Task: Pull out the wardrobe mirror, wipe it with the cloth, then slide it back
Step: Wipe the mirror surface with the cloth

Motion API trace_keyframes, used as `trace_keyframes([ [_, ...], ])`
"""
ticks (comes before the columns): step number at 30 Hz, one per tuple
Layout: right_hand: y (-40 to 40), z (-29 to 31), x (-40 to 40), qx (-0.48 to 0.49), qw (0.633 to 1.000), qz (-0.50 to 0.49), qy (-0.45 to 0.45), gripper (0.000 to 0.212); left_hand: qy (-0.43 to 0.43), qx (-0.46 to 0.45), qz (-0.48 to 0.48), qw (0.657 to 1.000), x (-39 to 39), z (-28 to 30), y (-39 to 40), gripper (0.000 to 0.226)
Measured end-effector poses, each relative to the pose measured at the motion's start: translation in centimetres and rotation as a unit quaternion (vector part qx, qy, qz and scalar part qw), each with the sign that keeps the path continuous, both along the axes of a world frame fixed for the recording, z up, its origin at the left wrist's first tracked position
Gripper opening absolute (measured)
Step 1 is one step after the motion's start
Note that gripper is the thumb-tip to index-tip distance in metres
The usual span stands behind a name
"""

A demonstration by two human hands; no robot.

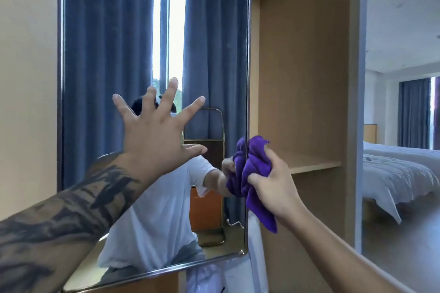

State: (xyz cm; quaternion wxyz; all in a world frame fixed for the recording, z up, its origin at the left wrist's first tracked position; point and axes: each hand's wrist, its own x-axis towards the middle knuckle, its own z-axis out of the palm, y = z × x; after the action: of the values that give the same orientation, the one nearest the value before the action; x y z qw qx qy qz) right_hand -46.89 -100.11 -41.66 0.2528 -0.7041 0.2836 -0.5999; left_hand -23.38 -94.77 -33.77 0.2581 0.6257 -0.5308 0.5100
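The wardrobe mirror (100, 54) is standing pulled out in front of the wooden wardrobe (302, 66), its metal-edged frame taking up the left and centre of the view, and everything here is placed against it. Its glass is reflecting blue curtains, a strip of bright window, and a person in a white shirt.

Over the middle of the mirror's glass, the left hand (154, 133) is spreading wide, fingers straight and fanned apart, grasping nothing; whether the fingertips are touching the glass cannot be told. The tattooed left forearm (59, 216) is reaching up to it from below the mirror's lower left corner.

At the mirror's right edge, about two thirds of the way down, the right hand (273, 181) is clutching a bunched purple cloth (256, 166), fingers curling round it. The cloth is lying against that edge, and its reflection is showing just inside the glass.

Right of the mirror, the wardrobe's open compartment is showing a bare wooden shelf (309, 162). Further right of the mirror, a bed with white bedding (400, 171) is showing.
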Motion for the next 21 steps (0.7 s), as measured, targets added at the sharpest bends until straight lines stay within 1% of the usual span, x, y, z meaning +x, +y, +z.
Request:
trace_keyframes([
  [2, -0.2, -1.8, -0.2, 0.023, 1.000, 0.005, -0.008, 0.058, -0.006, 0.006, 0.009, 1.000, 0.1, 0.1, -0.1, 0.106],
  [4, -0.4, -1.1, -0.2, 0.033, 0.999, 0.014, -0.021, 0.056, -0.007, 0.000, 0.005, 1.000, 0.3, -0.1, -0.3, 0.111],
  [6, -0.5, 1.8, 0.2, 0.015, 0.999, 0.016, -0.032, 0.056, -0.010, -0.001, 0.003, 1.000, 0.3, -0.2, -0.1, 0.112],
  [11, -1.3, 13.0, 1.0, -0.071, 0.996, 0.000, -0.060, 0.047, -0.012, -0.003, 0.006, 1.000, 0.0, -0.2, 0.0, 0.112],
  [13, -1.6, 14.9, 1.2, -0.096, 0.993, -0.016, -0.060, 0.044, -0.015, -0.008, 0.010, 1.000, 0.1, -0.2, -0.1, 0.113],
  [14, -1.6, 14.6, 1.3, -0.101, 0.993, -0.026, -0.059, 0.045, -0.016, -0.010, 0.009, 1.000, 0.2, -0.2, -0.2, 0.112],
  [16, -1.5, 12.1, 1.4, -0.094, 0.993, -0.044, -0.054, 0.048, -0.015, -0.008, 0.003, 1.000, 0.3, -0.3, -0.2, 0.112],
  [19, -1.4, 5.2, 1.2, -0.060, 0.997, -0.011, -0.047, 0.056, -0.007, 0.001, 0.000, 1.000, 0.3, -0.3, -0.2, 0.112],
  [21, -1.0, 0.9, 0.9, -0.035, 0.999, -0.009, -0.011, 0.059, -0.005, 0.005, 0.004, 1.000, 0.3, -0.3, -0.3, 0.112],
])
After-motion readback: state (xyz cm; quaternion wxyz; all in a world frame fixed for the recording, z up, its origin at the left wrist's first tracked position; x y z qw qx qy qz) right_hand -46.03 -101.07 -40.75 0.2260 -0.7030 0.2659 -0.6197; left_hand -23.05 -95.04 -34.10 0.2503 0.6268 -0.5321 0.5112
